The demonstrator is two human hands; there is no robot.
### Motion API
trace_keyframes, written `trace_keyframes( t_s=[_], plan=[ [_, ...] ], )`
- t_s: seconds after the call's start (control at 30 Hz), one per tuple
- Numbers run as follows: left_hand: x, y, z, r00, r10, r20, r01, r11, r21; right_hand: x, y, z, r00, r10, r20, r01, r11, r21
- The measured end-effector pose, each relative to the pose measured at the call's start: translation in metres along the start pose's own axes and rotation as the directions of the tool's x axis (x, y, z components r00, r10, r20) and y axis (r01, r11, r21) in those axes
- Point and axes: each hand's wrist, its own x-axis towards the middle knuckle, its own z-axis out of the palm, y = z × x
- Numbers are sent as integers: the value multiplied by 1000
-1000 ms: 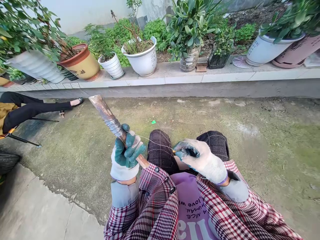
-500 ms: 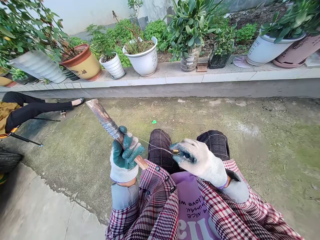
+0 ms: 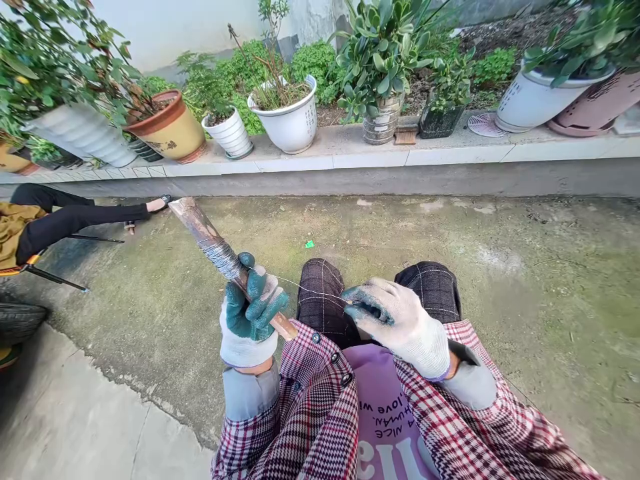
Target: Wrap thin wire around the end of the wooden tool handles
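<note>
My left hand point(image 3: 255, 303), in a white work glove with a green coated palm, is wrapped round a wooden stick point(image 3: 195, 220) that slants up to the left. Above my fingers, thin wire point(image 3: 220, 257) is wound in many turns about the stick. A loose length of this wire point(image 3: 300, 289) runs from the coil to my right hand point(image 3: 387, 313). That hand, gloved alike, pinches the wire's end between thumb and fingers above my lap. Whatever else lies inside the right fingers is mostly hidden.
Potted plants point(image 3: 285, 123) line a tiled ledge point(image 3: 370, 160) ahead. At the left, a person's legs point(image 3: 80, 220) stretch out from a seat point(image 3: 35, 267). A small green scrap point(image 3: 309, 244) lies on the mossy concrete floor point(image 3: 150, 313).
My right fingers have closed further, and the small yellowish bit that showed between them is now largely hidden. My left hand keeps its grip on the stick. The view has shifted slightly.
</note>
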Motion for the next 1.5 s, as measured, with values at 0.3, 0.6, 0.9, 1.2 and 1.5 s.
trace_keyframes(
  t_s=[0.3, 0.6, 0.9, 1.2, 1.5],
  plan=[
    [-6, 0, 0, 1000, -4, 5, 4, 999, -36, -2, 4, 3, 1000, -3, -17, 2, 999, -55],
    [-6, 0, 3, 1000, -2, -7, 1, 999, -33, -2, 4, 1, 998, -60, -30, 55, 990, -128],
    [-4, 1, -3, 999, -4, -32, 4, 1000, -7, -1, 3, -1, 994, -110, 11, 110, 986, -121],
    [-4, -1, 0, 1000, -17, -19, 16, 999, -50, 0, 5, 1, 997, -77, 26, 79, 988, -135],
    [-13, -7, 5, 996, 45, -74, -38, 995, 96, -5, 14, 3, 992, 71, -106, -78, 995, -65]
  ],
)
